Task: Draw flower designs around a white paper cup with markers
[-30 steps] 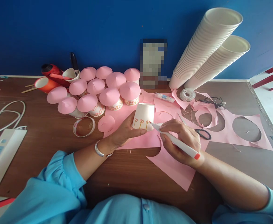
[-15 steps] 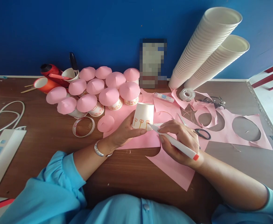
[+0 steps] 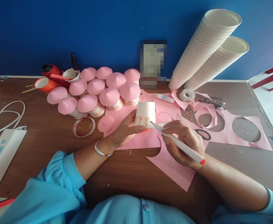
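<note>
My left hand [image 3: 128, 128] is closed around a white paper cup [image 3: 145, 110], held upside down above the pink paper. Small orange heart-topped stems run in a row along the cup's lower part. A white marker with a red end [image 3: 185, 147] sits in the grip of my right hand [image 3: 184, 140]. Its tip is at the cup's right side, beside the last drawn stem; whether it touches I cannot tell. Left of the cup stand several decorated cups topped with pink paper cones [image 3: 109, 97]. A flat pink paper disc [image 3: 106, 123] lies near my left wrist.
Two tall stacks of white cups [image 3: 203, 46] lean by the blue wall. Tape [image 3: 187, 95], a glue stick [image 3: 164, 98], scissors [image 3: 203, 134] and pink paper scraps [image 3: 232, 137] lie on the right. A cut cup ring [image 3: 83, 127] and a power strip [image 3: 7, 155] are at left.
The cup has turned in my left hand, so the drawn stems have shifted around it. My right hand has moved slightly right with the marker, whose tip is now off the last stem.
</note>
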`<state>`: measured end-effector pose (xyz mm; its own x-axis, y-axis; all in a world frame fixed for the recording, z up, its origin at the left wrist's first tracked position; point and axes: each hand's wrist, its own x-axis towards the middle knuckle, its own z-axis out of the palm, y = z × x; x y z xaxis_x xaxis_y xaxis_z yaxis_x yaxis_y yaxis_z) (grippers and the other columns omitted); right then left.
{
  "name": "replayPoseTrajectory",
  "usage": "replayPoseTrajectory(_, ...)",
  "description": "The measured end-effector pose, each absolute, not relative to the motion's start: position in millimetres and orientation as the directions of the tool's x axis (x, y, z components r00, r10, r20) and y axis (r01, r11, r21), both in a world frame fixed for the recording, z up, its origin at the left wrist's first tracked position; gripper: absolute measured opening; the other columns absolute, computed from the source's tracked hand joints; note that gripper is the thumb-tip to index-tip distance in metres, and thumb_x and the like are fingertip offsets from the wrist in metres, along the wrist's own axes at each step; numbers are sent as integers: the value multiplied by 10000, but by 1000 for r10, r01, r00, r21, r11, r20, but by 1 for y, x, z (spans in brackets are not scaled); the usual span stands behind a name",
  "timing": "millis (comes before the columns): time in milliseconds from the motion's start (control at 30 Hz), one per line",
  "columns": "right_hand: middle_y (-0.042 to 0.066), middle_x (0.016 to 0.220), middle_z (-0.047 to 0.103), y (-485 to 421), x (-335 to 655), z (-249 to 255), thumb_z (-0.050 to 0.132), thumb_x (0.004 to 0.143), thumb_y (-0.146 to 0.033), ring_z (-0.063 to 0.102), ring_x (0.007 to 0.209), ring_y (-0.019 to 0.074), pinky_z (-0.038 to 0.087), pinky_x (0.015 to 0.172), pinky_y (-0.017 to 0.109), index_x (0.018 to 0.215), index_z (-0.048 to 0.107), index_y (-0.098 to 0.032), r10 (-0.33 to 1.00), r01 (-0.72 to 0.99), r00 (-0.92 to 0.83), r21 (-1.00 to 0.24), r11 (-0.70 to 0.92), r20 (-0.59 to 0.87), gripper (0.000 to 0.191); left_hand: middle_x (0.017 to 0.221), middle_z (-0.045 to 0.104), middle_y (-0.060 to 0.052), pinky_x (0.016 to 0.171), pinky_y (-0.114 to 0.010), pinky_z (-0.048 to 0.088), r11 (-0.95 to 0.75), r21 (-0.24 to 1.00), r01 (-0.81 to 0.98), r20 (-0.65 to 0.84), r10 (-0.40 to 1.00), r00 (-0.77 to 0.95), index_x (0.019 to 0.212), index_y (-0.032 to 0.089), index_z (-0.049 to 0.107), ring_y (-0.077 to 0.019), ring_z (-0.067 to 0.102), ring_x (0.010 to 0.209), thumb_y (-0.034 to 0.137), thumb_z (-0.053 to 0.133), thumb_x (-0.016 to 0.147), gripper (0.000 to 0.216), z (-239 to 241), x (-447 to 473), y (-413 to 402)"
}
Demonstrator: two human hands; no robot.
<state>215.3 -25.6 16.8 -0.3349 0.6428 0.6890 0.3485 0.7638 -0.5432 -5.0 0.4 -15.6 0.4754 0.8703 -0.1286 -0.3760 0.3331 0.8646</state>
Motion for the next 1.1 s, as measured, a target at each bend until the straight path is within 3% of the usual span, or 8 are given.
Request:
replayPoseTrajectory(100,62,911,731,-26,216,17,625,960,-120,757,801,213,649,646,351,1168,618,-225,639,348,-344,-539,767,688,233,1041,702,-49,832,-353,496,377,824,-422,-135,856,500,1190,247,680,-215,632,967,367,852,814,430,-15,-4,2)
replayPoseTrajectory(267,67,913,737,-25,214,18,634,950,-110,763,804,216,655,659,349,1156,640,-213,636,333,-358,-543,771,684,230,1057,706,-44,873,-366,496,385,786,-484,-99,850,517,1165,243,694,-214,643,965,357,840,822,390,-18,-6,1)
replayPoseTrajectory(567,66,889,731,-25,214,18,632,936,-90,756,790,214,642,641,337,1143,633,-204,623,331,-368,-529,781,690,237,1052,710,-32,903,-364,498,368,860,-353,-159,851,500,1194,242,670,-211,641,994,354,915,772,501,-13,-5,0)
replayPoseTrajectory(767,47,865,729,-25,214,18,618,946,-102,755,748,201,618,601,325,1107,621,-226,641,360,-377,-532,767,669,203,1175,730,-56,959,-380,514,355,866,-352,-139,847,513,1384,279,623,-234,659,1094,334,902,797,651,-26,-9,-1)
replayPoseTrajectory(900,54,868,734,-25,214,18,606,948,-100,742,730,190,595,588,317,1092,622,-220,643,362,-387,-532,765,661,188,1290,722,-86,956,-380,526,336,879,-338,-128,850,512,1416,281,618,-267,666,1178,349,892,811,668,-26,-10,-2)
replayPoseTrajectory(1100,46,857,723,-24,214,19,609,942,-92,736,727,187,579,589,308,1083,608,-215,638,372,-407,-520,769,653,187,1276,734,-97,979,-400,527,308,894,-324,-103,848,521,1383,276,638,-328,609,1345,351,882,820,618,-21,-9,-1)
